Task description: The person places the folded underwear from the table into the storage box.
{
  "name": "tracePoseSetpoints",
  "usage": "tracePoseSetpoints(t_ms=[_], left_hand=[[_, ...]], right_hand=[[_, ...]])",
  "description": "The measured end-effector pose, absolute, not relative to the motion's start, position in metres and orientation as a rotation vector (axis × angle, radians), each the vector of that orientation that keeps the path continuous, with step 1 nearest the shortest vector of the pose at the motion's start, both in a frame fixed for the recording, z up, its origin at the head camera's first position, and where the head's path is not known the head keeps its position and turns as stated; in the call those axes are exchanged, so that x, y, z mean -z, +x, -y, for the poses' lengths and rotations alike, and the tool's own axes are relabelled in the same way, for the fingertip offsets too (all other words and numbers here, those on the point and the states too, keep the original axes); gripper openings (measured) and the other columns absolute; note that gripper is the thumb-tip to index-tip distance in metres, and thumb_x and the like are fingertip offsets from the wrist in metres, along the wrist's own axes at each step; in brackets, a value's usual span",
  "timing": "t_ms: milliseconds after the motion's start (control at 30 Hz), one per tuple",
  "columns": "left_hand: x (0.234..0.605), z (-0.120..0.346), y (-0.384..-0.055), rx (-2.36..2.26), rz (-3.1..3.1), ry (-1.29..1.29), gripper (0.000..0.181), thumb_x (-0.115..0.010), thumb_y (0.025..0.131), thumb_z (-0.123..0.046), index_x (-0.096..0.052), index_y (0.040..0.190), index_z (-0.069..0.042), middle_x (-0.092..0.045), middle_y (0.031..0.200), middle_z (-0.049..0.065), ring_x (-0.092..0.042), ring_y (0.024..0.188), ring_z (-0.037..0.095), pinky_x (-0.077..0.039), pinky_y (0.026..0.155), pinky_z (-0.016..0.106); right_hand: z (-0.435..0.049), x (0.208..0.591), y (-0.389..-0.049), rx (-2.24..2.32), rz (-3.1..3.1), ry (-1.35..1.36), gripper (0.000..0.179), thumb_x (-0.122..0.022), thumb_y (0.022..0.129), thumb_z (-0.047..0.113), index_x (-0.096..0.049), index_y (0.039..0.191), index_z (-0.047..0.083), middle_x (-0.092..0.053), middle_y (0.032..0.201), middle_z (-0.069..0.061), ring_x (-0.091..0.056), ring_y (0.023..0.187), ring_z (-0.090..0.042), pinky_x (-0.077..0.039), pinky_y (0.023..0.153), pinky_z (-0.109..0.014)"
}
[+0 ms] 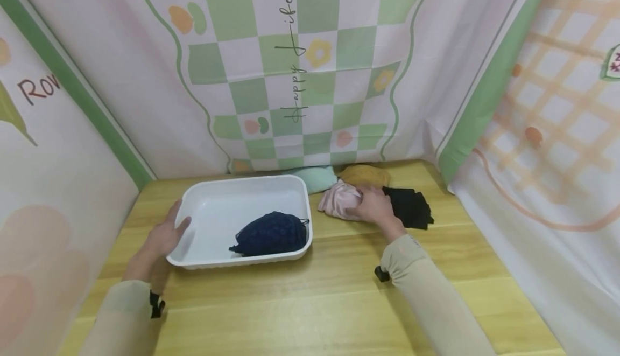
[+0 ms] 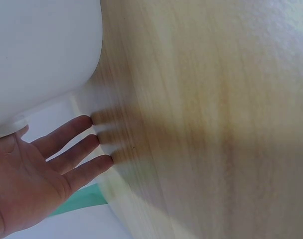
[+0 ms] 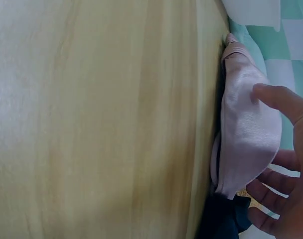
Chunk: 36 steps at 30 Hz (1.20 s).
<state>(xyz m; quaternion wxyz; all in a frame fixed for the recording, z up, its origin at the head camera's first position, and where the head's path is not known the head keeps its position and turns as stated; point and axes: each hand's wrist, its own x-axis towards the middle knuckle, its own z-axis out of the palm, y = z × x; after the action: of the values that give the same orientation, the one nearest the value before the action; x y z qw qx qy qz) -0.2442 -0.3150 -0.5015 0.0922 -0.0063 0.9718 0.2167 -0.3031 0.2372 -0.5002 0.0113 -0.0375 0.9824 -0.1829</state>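
A white tray (image 1: 232,183) sits on the left part of the table. My left hand (image 1: 167,235) holds its left rim, the thumb over the edge and the fingers outside; in the left wrist view those fingers (image 2: 67,137) are spread. Inside the tray, towards its front right, lies a folded navy bra (image 1: 272,235). To the right of the tray is a folded pink bra (image 1: 336,200). My right hand (image 1: 375,205) grips it, the thumb on its smooth face (image 3: 248,119) and the other fingers at its far edge, partly hidden.
Behind the pink bra lie a mint green folded piece (image 1: 315,178) and a mustard one (image 1: 365,175), against the curtain (image 1: 290,92). A black folded piece (image 1: 410,208) lies to the right of my right hand. Fabric walls enclose the wooden table (image 1: 290,302) on three sides.
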Motion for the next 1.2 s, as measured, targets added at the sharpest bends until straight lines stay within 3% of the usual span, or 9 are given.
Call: tracePoseSetpoints(t_ms=[400,633,900,1200], left_hand=[[0.501,0.315,-0.244,-0.640,-2.875,-0.029,0.080,-0.013,0.103,-0.062,0.018,0.158,-0.013,-0.026,0.149,0.044,-0.036,0.128,0.068,-0.035,0.104,0.074],[0.502,0.315,-0.244,-0.643,-2.884,-0.022,0.080,-0.013,0.103,-0.062,0.015,0.159,-0.011,-0.024,0.151,0.043,-0.033,0.129,0.069,-0.033,0.106,0.075],[0.498,0.314,-0.243,-0.649,-2.882,-0.028,0.080,-0.014,0.104,-0.062,0.013,0.159,-0.011,-0.023,0.151,0.043,-0.033,0.129,0.069,-0.032,0.106,0.075],[0.500,0.316,-0.245,-0.645,-2.869,-0.039,0.082,-0.013,0.102,-0.064,0.014,0.159,-0.012,-0.022,0.152,0.043,-0.032,0.130,0.068,-0.032,0.106,0.075]], right_hand=[[-0.234,0.507,-0.303,0.428,-3.110,-0.151,0.079,-0.073,0.081,0.051,-0.050,0.146,0.014,-0.059,0.136,-0.022,-0.050,0.126,-0.049,-0.040,0.098,-0.070],[-0.232,0.508,-0.302,0.367,-3.086,-0.128,0.066,-0.071,0.082,0.052,-0.062,0.132,0.009,-0.064,0.127,-0.023,-0.052,0.121,-0.047,-0.042,0.098,-0.067],[-0.233,0.510,-0.302,0.387,-3.081,-0.129,0.057,-0.069,0.086,0.046,-0.064,0.127,0.007,-0.066,0.123,-0.022,-0.057,0.116,-0.045,-0.041,0.096,-0.065],[-0.229,0.513,-0.302,0.379,-3.126,-0.194,0.049,-0.073,0.082,0.046,-0.069,0.111,0.008,-0.071,0.110,-0.018,-0.064,0.104,-0.040,-0.044,0.092,-0.063]])
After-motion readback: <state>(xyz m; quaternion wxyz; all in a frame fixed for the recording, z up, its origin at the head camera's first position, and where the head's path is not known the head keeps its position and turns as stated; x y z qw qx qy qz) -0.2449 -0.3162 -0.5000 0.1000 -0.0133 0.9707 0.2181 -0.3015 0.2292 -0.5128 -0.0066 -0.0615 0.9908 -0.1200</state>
